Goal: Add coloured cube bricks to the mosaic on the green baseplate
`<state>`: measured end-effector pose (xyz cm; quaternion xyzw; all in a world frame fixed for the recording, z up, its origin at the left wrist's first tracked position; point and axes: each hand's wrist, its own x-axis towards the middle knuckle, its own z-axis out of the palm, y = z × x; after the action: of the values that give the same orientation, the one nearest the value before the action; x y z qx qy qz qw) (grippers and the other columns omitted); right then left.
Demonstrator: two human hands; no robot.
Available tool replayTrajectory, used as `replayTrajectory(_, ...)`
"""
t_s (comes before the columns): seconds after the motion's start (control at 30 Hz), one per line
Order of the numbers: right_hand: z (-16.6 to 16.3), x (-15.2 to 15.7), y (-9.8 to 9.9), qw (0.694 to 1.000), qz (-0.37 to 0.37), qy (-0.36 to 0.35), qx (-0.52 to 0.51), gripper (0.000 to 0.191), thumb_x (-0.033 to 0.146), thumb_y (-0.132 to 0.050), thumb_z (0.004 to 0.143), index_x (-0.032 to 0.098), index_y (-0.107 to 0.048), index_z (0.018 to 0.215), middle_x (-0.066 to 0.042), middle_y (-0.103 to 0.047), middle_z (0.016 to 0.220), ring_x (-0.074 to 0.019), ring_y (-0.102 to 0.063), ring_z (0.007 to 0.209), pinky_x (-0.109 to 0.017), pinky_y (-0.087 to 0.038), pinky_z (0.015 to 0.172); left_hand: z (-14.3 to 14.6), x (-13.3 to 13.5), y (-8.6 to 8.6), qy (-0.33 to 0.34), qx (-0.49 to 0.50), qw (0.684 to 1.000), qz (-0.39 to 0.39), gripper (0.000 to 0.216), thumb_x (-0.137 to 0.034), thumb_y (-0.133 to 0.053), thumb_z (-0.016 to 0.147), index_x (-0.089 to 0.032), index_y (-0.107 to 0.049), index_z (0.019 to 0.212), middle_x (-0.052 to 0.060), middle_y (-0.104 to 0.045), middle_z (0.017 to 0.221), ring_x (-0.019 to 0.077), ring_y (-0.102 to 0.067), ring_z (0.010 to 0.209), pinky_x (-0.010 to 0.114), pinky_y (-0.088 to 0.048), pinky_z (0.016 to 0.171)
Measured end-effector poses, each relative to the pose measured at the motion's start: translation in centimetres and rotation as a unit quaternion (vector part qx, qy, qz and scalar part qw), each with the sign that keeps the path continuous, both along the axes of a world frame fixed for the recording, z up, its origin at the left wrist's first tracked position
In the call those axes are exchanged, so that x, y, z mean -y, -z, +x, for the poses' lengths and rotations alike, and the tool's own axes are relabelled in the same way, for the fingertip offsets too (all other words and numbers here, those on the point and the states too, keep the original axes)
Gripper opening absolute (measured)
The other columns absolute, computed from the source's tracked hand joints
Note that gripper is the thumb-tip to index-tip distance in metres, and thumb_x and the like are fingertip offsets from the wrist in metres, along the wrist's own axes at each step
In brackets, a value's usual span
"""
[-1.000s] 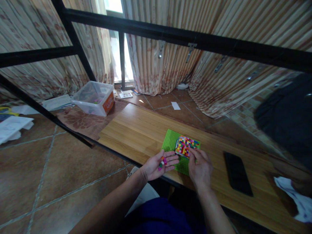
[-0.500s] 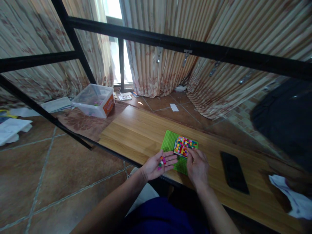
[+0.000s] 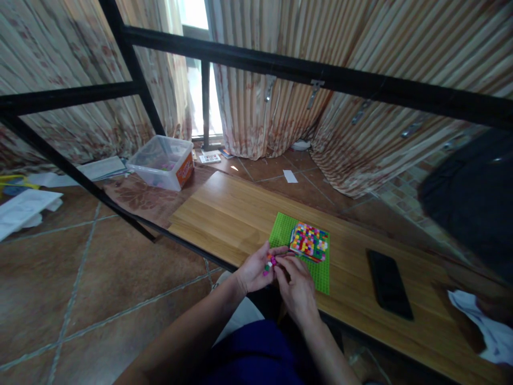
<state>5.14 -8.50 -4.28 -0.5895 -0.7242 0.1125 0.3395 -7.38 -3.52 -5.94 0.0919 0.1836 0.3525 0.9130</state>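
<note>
My left hand (image 3: 256,271) lies palm up at the table's near edge, fingers stretched out, cradling several small toy bricks (image 3: 266,270) in magenta, white, green and orange. Over that palm my right hand (image 3: 297,286) has its thumb and forefinger pinched around a magenta brick (image 3: 273,260). Just beyond both hands a green baseplate (image 3: 321,280) rests on the table. A low block built of many-coloured bricks (image 3: 309,240) stands on the plate, its top a patchwork of red, yellow, orange, white and blue. My right hand hides some of the plate's near side.
The wooden table (image 3: 224,214) also carries a black phone (image 3: 388,283) on the right and a crumpled white cloth (image 3: 476,323) at the far right. A clear plastic bin (image 3: 160,163) with bricks inside stands on the floor. Black metal bars (image 3: 240,53) cross above.
My right hand has moved left and nearer, from the top of the coloured brick block to the bricks in my left palm. The view has shifted slightly.
</note>
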Motion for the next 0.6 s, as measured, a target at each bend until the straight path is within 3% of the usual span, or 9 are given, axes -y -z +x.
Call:
replayTrajectory(0.2,-0.5,-0.6,0.8,1.000,0.004,0.012,0.000,0.020,0.029,-0.052,0.090,0.021,-0.070,0.094,-0.007,-0.067,0.097,-0.0221,-0.057,0.095,-0.039,-0.046,0.087,0.2,0.1,0.1,-0.006,0.004,1.000,0.009,0.043,-0.047,-0.044,0.095,-0.012,-0.063,0.109,0.011,-0.067,0.100,0.0165,-0.064,0.089,0.026,-0.047,0.083)
replayTrajectory(0.4,0.1,-0.4,-0.3,0.997,-0.011,0.041,-0.071,0.023,0.033,-0.050,0.092,0.021,-0.069,0.092,-0.007,-0.067,0.098,-0.0201,-0.059,0.095,-0.036,-0.046,0.086,0.1,0.1,0.0,-0.015,0.015,1.000,-0.023,0.040,-0.042,-0.041,0.097,-0.011,-0.063,0.107,0.009,-0.068,0.093,0.0133,-0.063,0.080,0.025,-0.045,0.083)
replayTrajectory(0.6,4.6,-1.1,-1.6,0.988,0.030,0.145,-0.041,0.032,0.045,-0.050,0.090,0.020,-0.070,0.091,-0.008,-0.068,0.095,-0.0211,-0.062,0.090,-0.036,-0.046,0.084,0.1,0.0,0.2,-0.002,0.012,1.000,-0.005,0.048,-0.048,-0.039,0.096,-0.010,-0.060,0.118,0.016,-0.065,0.115,0.0219,-0.062,0.105,0.035,-0.040,0.096)
